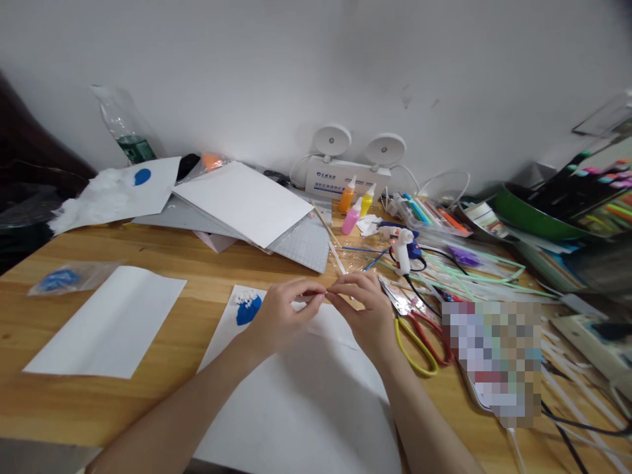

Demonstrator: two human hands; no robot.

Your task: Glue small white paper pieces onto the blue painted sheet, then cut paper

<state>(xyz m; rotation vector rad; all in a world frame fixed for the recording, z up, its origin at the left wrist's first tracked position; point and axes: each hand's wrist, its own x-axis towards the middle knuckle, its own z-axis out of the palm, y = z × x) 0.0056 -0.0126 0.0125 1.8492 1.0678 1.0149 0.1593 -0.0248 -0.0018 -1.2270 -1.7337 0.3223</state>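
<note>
Both hands meet above a large white paper sheet (296,408) on the wooden table. My left hand (289,309) is closed in a pinch, its fingertips touching those of my right hand (363,309), which pinches too. Something tiny and whitish may sit between the fingertips; it is too small to name. Left of my left hand, a blue patch (248,311) with small white bits (244,298) along its top lies on the sheet's upper left corner. Yellow-and-red-handled scissors (417,345) rest just right of my right hand.
A folded white paper (108,322) and a bag with blue material (59,280) lie left. Behind are stacked white sheets (244,201), a grey cutting mat (306,247), paint bottles (351,217) and a hot glue gun (402,247). A blurred-out phone-like device (494,362) and strips crowd the right.
</note>
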